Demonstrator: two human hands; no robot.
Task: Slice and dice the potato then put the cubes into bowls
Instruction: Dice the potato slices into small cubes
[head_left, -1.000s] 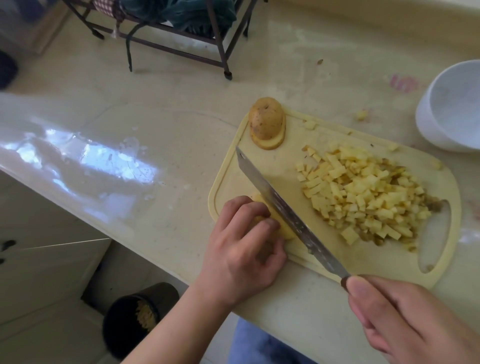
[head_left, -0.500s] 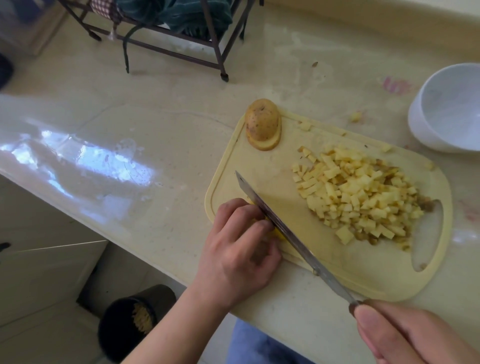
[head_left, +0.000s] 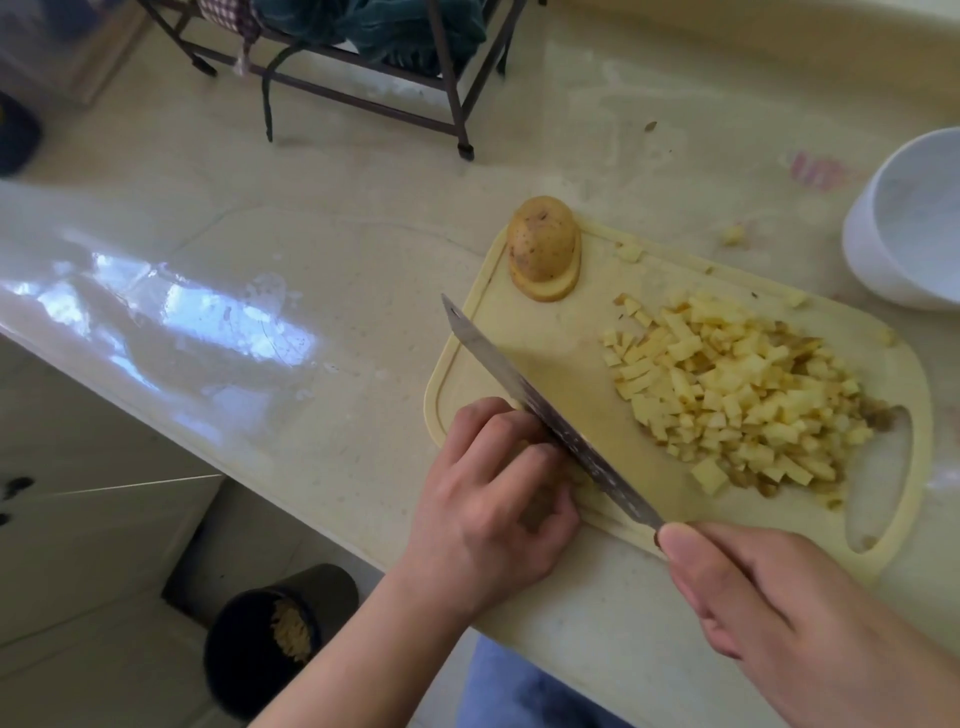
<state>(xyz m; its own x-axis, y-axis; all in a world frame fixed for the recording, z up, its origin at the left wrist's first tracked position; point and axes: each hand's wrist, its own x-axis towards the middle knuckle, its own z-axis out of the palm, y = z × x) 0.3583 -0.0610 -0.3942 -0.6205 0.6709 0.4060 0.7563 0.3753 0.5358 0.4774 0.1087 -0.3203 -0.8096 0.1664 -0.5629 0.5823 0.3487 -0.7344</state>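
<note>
We are standing at the counter (head_left: 322, 218), slicing. Our left hand (head_left: 498, 493) is curling over a potato piece at the near left corner of the cutting board (head_left: 571, 364); the piece is almost wholly hidden under the fingers, so we cannot tell how much of it is left. Our right hand (head_left: 769, 608) is wrapping the handle of the knife (head_left: 545, 410), thumb lying forward toward the blade. The blade is running diagonally, its flat touching the left knuckles.

A heap of potato cubes (head_left: 727, 395) is lying on the right half of the board, and a skin-on potato end (head_left: 543, 247) is sitting on the far left corner, well apart from the blade. The white bowl (head_left: 898, 228) is waiting off the board's far right; no cubes are showing in it.

Risks we are noting:
- The blade is riding right against the knuckles; if a fingertip is creeping out as the piece shrinks, we are likely nicking it.
- The piece is probably small and wet, so it may be slipping or rolling under pressure.
- We are working at the board's near corner, close to the counter edge; slices could be dropping off toward the dark bin (head_left: 270, 639) on the floor.
- Stray cubes (head_left: 732, 235) are already lying off the board near the bowl; the heap may be scattering more.
</note>
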